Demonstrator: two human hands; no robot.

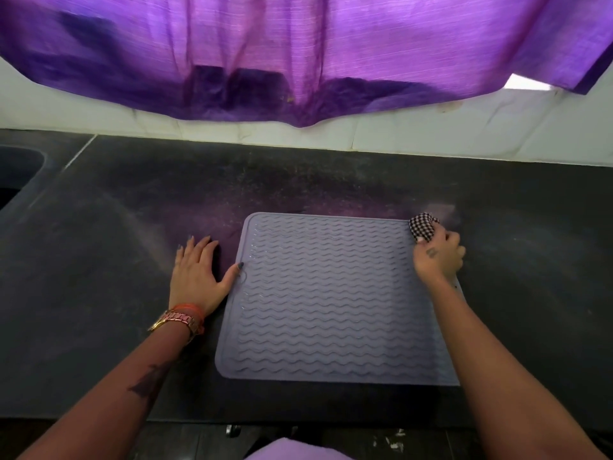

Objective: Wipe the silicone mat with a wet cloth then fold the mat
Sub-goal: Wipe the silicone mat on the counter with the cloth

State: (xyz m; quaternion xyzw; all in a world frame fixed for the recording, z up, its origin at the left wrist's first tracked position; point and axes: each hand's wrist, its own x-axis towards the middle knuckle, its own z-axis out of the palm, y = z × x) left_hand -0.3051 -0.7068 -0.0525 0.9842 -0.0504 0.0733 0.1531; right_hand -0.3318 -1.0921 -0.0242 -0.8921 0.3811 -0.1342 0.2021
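Your right hand (pixel 438 254) grips the checked cloth (pixel 422 229) at the mat (pixel 331 300)'s far right corner; your left hand (pixel 195 270) lies spread flat beside the mat's left edge, thumb touching it.

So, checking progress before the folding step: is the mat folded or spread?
Spread: the mat lies flat on the counter, all wavy ridges showing.

sink (pixel 16 174) cut off; right hand (pixel 439 252) blurred
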